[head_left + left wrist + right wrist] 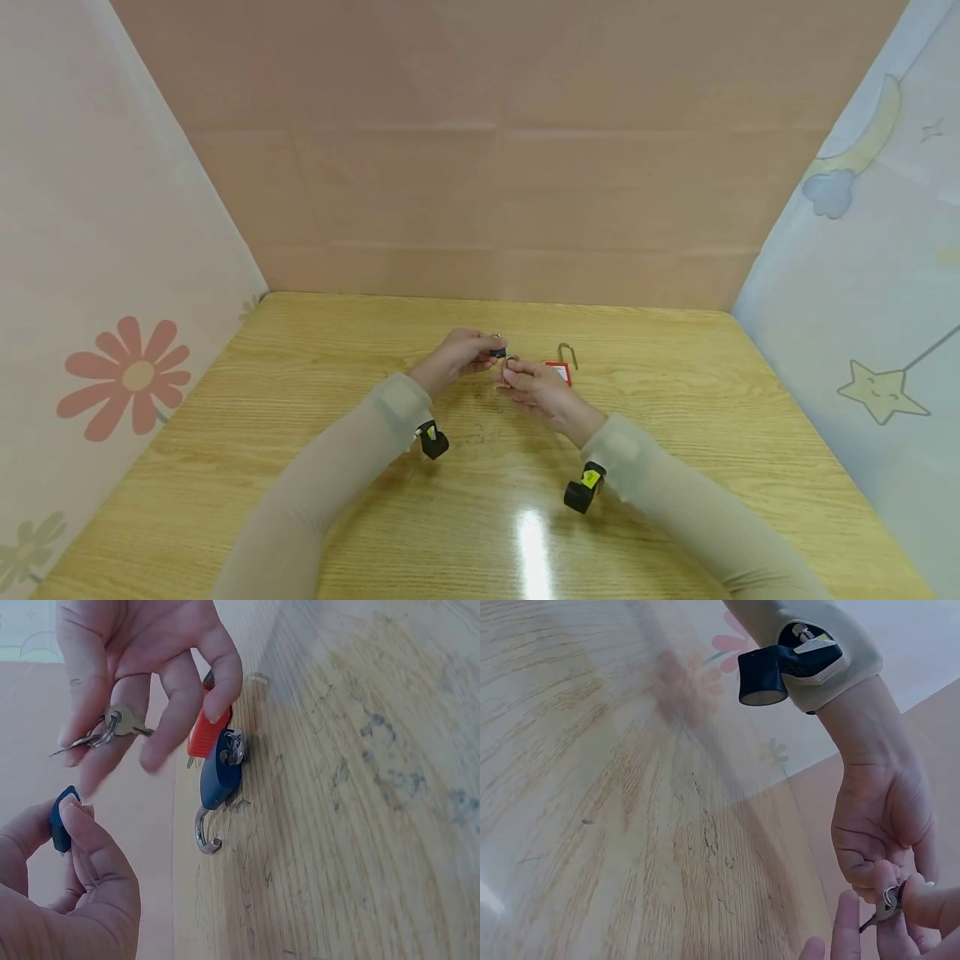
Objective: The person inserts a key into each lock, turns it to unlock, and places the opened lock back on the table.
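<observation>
My left hand (461,350) pinches a small dark blue padlock (498,352) between thumb and fingers, its metal shackle pointing up in the head view. Close beside it, my right hand (546,393) holds small silver keys (126,721) on a ring, pinched by the thumb against the fingers. A second blue padlock (220,776) lies on the table behind the hands, its shackle swung open and metal at its other end. Touching or nearly touching that one is a red padlock (561,372) with a white label and a tall raised shackle, partly hidden by my right hand.
The wooden table (360,350) carries dark scuff marks near its middle. A plain pinkish backdrop (480,208) stands at the far edge, with patterned panels on the left and right. A black wrist camera (433,442) hangs from the left sleeve, another from the right.
</observation>
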A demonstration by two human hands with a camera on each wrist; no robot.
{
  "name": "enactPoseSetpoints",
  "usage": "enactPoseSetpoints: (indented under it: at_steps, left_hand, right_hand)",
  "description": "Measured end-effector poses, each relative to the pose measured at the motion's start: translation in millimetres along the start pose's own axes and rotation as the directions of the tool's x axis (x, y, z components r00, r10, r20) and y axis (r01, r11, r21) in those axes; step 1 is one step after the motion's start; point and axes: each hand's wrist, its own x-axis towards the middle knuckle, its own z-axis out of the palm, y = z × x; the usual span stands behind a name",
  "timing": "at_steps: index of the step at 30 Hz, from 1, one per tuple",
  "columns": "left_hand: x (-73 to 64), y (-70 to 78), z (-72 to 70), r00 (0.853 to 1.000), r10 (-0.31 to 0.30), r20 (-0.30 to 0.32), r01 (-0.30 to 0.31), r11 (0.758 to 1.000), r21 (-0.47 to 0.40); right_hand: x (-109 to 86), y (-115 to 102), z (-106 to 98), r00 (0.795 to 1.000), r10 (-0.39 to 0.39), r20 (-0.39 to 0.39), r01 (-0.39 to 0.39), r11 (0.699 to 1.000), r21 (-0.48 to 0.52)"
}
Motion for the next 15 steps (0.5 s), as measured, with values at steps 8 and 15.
enactPoseSetpoints:
  at_steps: [8,15]
  left_hand:
    - [-2.4,0.7,0.5,1.000,0.003,0.004,-0.003,1.000,0.009]
    - [-1.4,0.2,0.8,1.000,0.003,0.002,-0.003,1.000,0.016]
  right_hand:
    - [0.4,-2.6,1.6,1.000,-0.020,0.007,0.020,0.999,-0.046]
    - [4.9,-2.3,1.0,1.000,-0.031,-0.001,0.030,0.997,-0.065]
